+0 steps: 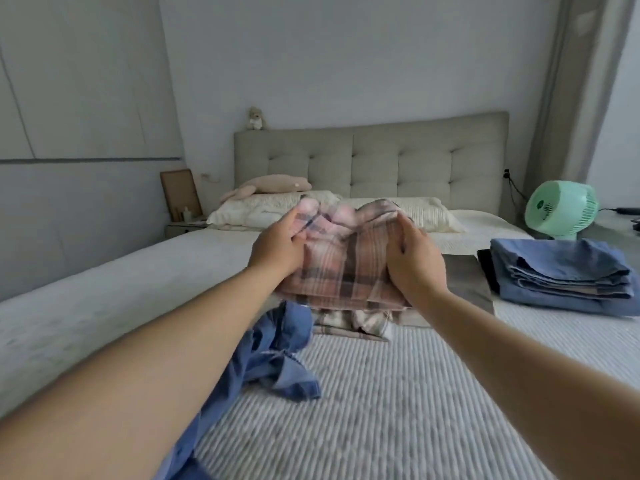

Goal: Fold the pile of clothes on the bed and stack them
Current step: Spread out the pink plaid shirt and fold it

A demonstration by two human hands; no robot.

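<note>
While your left hand [277, 249] and right hand [414, 259] clamp curled fingers on opposite edges, the folded plaid [341, 268] stays flat above the bed [398, 393], ready for the stack [561, 275].

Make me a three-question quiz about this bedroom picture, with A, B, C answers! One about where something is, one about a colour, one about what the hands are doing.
1. Where is the folded blue stack?
A. On the bed's right side
B. On the pillows
C. On the floor

2. What colour is the fan?
A. Red
B. Green
C. Black

3. What are the two hands doing?
A. Resting flat on the bed
B. Holding the fan
C. Gripping the plaid shirt

Answers:
1 A: the stack lies on the bed at the right, in front of the fan.
2 B: its housing is mint green.
3 C: the left hand and right hand both grip the pink plaid shirt.
</note>
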